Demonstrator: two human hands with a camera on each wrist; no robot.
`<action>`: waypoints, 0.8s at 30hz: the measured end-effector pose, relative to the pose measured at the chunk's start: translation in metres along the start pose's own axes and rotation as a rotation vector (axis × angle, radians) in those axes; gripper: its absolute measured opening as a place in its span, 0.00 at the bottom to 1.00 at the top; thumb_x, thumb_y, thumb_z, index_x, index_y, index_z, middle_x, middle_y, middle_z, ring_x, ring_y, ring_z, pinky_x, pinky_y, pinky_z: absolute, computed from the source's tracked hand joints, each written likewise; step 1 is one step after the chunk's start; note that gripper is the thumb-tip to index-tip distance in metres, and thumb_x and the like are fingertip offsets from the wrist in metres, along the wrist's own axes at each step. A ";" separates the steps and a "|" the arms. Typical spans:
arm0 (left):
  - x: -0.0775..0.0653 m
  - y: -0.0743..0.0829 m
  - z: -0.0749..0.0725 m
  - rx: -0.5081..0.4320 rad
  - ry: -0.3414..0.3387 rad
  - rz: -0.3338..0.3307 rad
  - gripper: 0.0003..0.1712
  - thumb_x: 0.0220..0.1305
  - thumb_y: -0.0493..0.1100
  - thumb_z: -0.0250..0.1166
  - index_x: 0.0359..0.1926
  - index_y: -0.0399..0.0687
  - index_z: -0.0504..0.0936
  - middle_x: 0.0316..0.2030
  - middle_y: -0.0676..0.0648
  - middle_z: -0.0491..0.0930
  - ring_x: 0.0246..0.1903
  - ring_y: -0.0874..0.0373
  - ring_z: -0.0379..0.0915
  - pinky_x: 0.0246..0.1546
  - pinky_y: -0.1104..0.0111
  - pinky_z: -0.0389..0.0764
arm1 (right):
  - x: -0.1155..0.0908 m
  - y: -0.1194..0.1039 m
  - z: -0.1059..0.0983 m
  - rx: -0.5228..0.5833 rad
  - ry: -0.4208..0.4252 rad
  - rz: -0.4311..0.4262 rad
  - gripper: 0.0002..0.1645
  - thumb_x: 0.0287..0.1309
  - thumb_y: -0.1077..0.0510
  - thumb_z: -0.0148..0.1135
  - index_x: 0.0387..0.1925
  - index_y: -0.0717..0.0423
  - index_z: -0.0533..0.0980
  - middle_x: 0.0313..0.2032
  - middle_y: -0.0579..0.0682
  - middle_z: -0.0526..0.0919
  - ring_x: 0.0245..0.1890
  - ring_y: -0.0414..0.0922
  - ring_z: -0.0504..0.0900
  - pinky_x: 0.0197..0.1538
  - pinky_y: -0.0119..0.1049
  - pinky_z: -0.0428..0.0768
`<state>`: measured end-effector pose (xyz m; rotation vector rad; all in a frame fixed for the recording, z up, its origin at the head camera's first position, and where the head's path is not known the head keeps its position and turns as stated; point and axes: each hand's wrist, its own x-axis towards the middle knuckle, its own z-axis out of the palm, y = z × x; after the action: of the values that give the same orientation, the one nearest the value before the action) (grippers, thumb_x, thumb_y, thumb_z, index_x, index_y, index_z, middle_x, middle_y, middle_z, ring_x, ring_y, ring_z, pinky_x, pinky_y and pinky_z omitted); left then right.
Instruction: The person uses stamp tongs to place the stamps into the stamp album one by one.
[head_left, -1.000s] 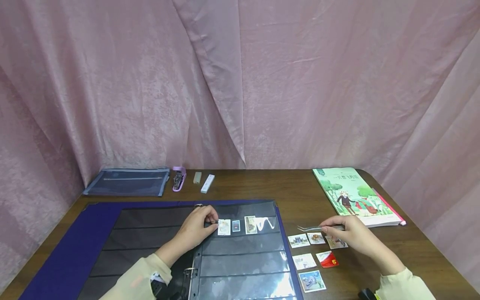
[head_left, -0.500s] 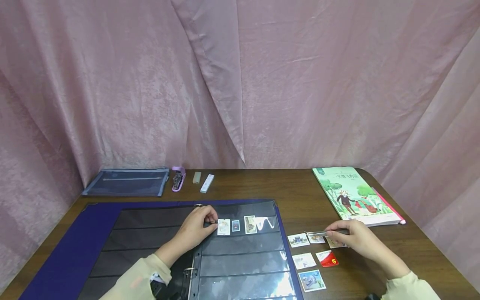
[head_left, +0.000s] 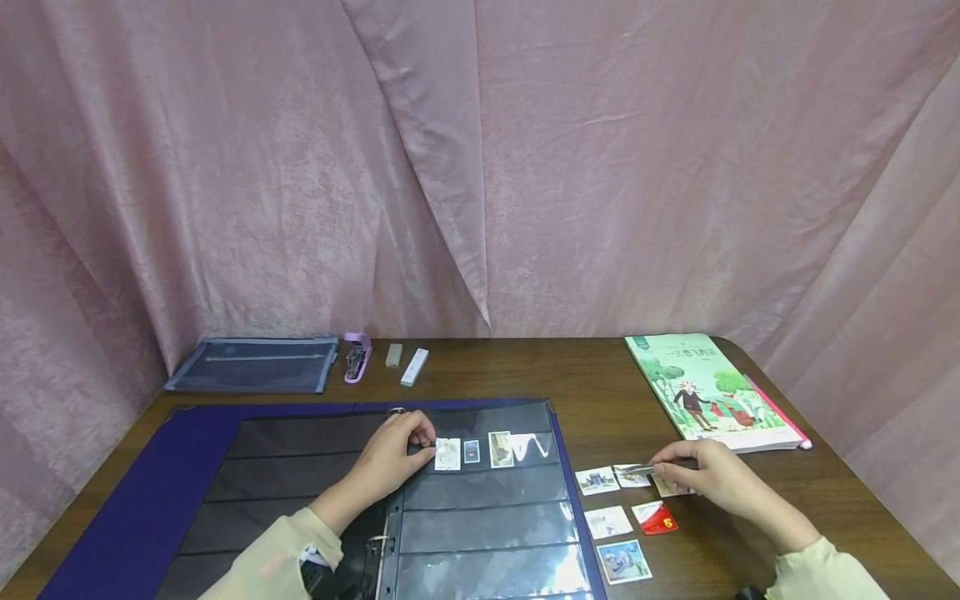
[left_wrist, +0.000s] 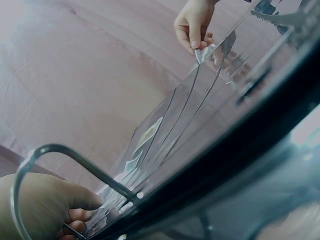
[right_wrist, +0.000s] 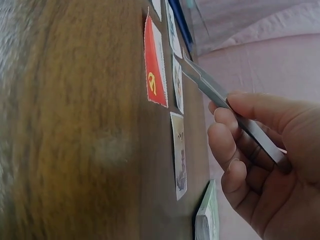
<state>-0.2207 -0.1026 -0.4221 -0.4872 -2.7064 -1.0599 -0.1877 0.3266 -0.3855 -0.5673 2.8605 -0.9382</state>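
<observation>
In the head view my left hand (head_left: 392,450) is at the inner side of the stamp album's right page (head_left: 480,529), thumb and fingertips pinching the page close to a white stamp (head_left: 447,455). A small blue stamp (head_left: 471,452) and a taller stamp (head_left: 500,449) sit in the same pocket row. My right hand (head_left: 701,471) holds metal tweezers (right_wrist: 255,137) between thumb and fingers. Their slightly parted tips reach over a small stamp (right_wrist: 178,84) on the table. Beside it lie a landscape stamp (head_left: 597,481) and a brownish stamp (right_wrist: 178,155).
Closer to me lie a red-and-white stamp (head_left: 656,518), a pale stamp (head_left: 608,522) and a blue stamp (head_left: 625,562). A green book (head_left: 712,392) is at the back right. Along the back are a mesh pouch (head_left: 255,367), a purple stapler (head_left: 357,358) and two small blocks.
My right hand has moved slightly right and toward me, bringing the tweezers' tips from above the stamps down over the small middle one. The left hand stays put.
</observation>
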 end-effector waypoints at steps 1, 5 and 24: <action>0.000 0.000 0.000 0.000 -0.001 0.000 0.12 0.45 0.37 0.70 0.26 0.54 0.73 0.24 0.59 0.71 0.30 0.66 0.64 0.33 0.74 0.69 | 0.000 0.000 0.000 0.002 -0.001 -0.004 0.11 0.55 0.51 0.58 0.34 0.54 0.80 0.16 0.44 0.76 0.16 0.30 0.69 0.20 0.27 0.69; 0.000 0.000 0.000 0.004 -0.001 0.001 0.12 0.44 0.37 0.70 0.26 0.54 0.73 0.24 0.59 0.71 0.30 0.66 0.64 0.34 0.74 0.69 | 0.001 -0.001 -0.002 -0.005 -0.008 -0.013 0.11 0.55 0.51 0.58 0.34 0.54 0.80 0.16 0.43 0.76 0.17 0.29 0.69 0.20 0.27 0.69; 0.000 -0.001 0.000 0.020 0.007 0.024 0.13 0.44 0.38 0.70 0.25 0.54 0.73 0.25 0.58 0.72 0.30 0.65 0.65 0.34 0.73 0.69 | 0.004 -0.003 -0.002 -0.004 -0.049 -0.032 0.13 0.56 0.51 0.56 0.35 0.55 0.79 0.16 0.43 0.74 0.16 0.27 0.64 0.18 0.25 0.65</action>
<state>-0.2206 -0.1032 -0.4222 -0.5106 -2.6958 -1.0256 -0.1912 0.3236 -0.3820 -0.6300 2.8188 -0.9098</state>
